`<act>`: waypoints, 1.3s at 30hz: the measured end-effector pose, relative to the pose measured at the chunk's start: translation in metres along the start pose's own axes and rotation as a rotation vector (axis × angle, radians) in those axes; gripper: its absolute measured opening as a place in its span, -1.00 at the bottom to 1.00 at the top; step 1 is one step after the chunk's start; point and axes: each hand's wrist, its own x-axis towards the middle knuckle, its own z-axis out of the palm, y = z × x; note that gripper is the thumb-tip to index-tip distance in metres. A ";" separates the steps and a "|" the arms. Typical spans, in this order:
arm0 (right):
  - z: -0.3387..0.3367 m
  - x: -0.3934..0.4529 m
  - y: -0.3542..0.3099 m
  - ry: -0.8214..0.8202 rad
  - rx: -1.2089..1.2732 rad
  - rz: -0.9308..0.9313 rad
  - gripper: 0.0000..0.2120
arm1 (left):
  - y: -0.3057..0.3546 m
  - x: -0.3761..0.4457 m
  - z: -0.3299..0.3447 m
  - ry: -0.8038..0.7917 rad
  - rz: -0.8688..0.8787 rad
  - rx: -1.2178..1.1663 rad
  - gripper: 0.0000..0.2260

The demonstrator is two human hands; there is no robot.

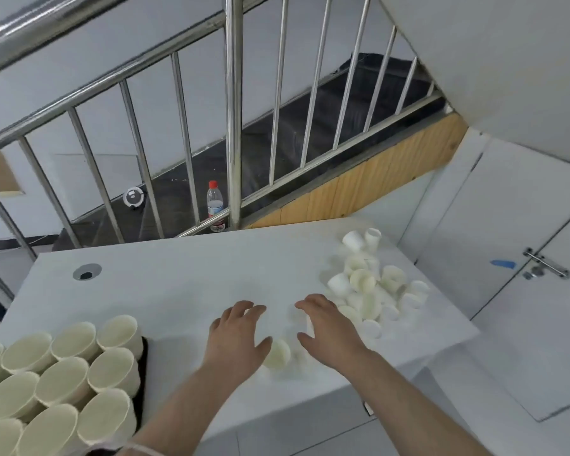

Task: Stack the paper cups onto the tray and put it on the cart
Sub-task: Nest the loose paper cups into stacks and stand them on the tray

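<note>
**A:** Cups first. Where do they lie from the fingers?

**B:** One paper cup (277, 353) lies on its side on the white counter (178, 284), in the gap between both thumbs, mouth toward the viewer. Its long axis seems to run away from the person, though blur makes that uncertain. The left hand (237, 337) and right hand (326, 330) hover over it, fingers spread wide and relaxed, gripping nothing I can make out. Both are about equally near; the left thumb looks closest.

**A:** And the rest?

**B:** A loose heap of cups (369, 291) lies just beyond the right fingers, some tipped, some upside down. Well left of the left fingers, nested stacks of cups (63, 383) stand mouth-up on a dark tray (144, 363), only its edge showing.

**A:** Materials?

**B:** Thin matte paper, cream inside, tapered with rolled rims; it likely crushes under a hard squeeze. No cart is in view.
</note>
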 end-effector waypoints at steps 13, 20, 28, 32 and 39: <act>-0.038 0.011 0.133 -0.011 -0.011 0.157 -0.47 | 0.093 0.083 0.050 -0.049 0.087 -0.038 -0.50; -0.046 0.086 0.198 -0.047 -0.045 0.204 -0.45 | 0.110 0.176 0.083 -0.047 0.061 -0.101 -0.51; -0.054 0.178 0.252 -0.090 -0.063 0.271 -0.42 | 0.112 0.263 0.102 -0.053 0.012 -0.105 -0.51; -0.053 0.212 0.274 -0.094 -0.063 0.305 -0.45 | 0.114 0.293 0.107 -0.050 0.006 -0.087 -0.51; -0.041 0.277 0.321 -0.149 -0.063 0.361 -0.44 | 0.117 0.338 0.128 -0.074 -0.025 -0.082 -0.51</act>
